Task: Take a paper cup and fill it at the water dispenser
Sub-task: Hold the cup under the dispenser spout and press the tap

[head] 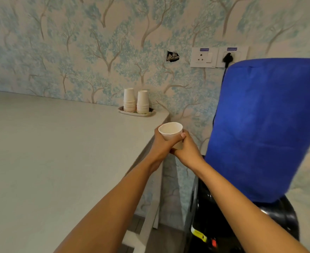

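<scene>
A white paper cup [171, 132] is held upright and empty in the air, past the right end of the white table [59, 152]. My left hand [162, 143] wraps its left side and my right hand [187, 148] grips its lower right side. Two stacks of upside-down paper cups [136, 103] stand on a small tray [150, 114] at the table's far right corner. The water dispenser [223, 216] is black, at lower right, with a bottle under a blue cover [263, 125] on top. Yellow and red taps [205, 237] show low on its front.
A wallpapered wall with a tree pattern runs behind. Wall sockets [218, 57] sit above the dispenser, with a black plug and cable running down. A small hole [172, 56] is in the wall. There is a narrow gap between table and dispenser.
</scene>
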`<state>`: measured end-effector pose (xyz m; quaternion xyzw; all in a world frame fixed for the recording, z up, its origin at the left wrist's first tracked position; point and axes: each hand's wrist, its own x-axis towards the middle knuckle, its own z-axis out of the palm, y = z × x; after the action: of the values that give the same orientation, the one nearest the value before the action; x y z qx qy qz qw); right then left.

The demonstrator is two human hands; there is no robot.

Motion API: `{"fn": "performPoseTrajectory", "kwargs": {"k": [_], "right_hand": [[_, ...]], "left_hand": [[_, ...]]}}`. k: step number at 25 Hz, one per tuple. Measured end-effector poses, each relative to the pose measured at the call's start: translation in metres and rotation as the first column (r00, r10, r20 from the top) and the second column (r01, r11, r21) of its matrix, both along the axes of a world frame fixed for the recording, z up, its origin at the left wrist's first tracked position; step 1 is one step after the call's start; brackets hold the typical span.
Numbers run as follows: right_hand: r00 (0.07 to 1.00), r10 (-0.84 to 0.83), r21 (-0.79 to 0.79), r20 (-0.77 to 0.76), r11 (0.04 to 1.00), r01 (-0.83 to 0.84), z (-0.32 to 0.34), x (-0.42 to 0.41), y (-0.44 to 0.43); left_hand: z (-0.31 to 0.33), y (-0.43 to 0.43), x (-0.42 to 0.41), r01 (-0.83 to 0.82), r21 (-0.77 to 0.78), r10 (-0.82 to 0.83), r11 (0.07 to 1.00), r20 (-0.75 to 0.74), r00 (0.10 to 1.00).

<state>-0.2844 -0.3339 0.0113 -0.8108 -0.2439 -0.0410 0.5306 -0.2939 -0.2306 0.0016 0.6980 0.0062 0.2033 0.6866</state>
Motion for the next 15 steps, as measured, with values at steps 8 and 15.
{"fn": "performPoseTrajectory", "kwargs": {"k": [8, 15], "right_hand": [[0.977, -0.212, -0.133, -0.035, 0.97, 0.206, -0.053, -0.06, -0.102], [0.965, -0.232, -0.119, -0.122, 0.969, 0.217, -0.114, -0.083, -0.199]], "left_hand": [[-0.045, -0.106, -0.052, 0.11, -0.079, -0.118, 0.991, -0.101, 0.988], [-0.105, -0.194, -0.069, 0.149, -0.104, -0.166, 0.983, -0.18, 0.97]]}}
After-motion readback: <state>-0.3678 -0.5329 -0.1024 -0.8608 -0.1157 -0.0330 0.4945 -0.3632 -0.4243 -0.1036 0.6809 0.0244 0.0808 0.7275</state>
